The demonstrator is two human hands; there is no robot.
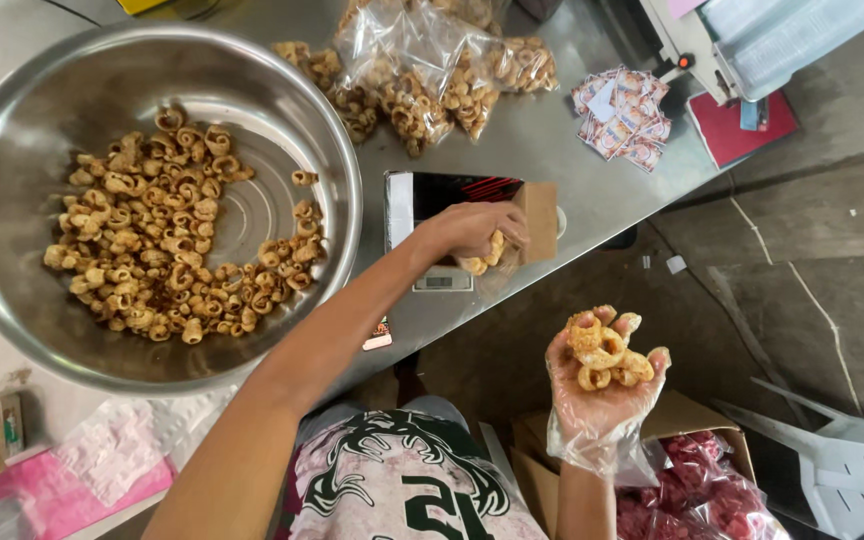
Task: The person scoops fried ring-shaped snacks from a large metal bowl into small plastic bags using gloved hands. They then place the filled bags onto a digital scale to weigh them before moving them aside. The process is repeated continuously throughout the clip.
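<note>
My left hand (pixel 472 232) reaches across the steel table and grips a small clear bag of fried ring snacks (pixel 490 256) that has a brown card header (pixel 540 218). The bag rests on a small digital scale (pixel 432 205). My right hand (pixel 602 385) wears a clear plastic glove and is held palm up off the table's edge. It cups several golden ring snacks (pixel 604 350). To the left, a large steel bowl (pixel 282 110) holds many more of the same snacks (pixel 152 235).
Filled clear snack bags (pixel 432 70) lie at the table's far side beside a pile of small printed sachets (pixel 624 115). A white machine (pixel 752 40) and red booklet (pixel 742 130) sit at top right. A cardboard box of red packets (pixel 697 490) and a white chair (pixel 842 460) stand below.
</note>
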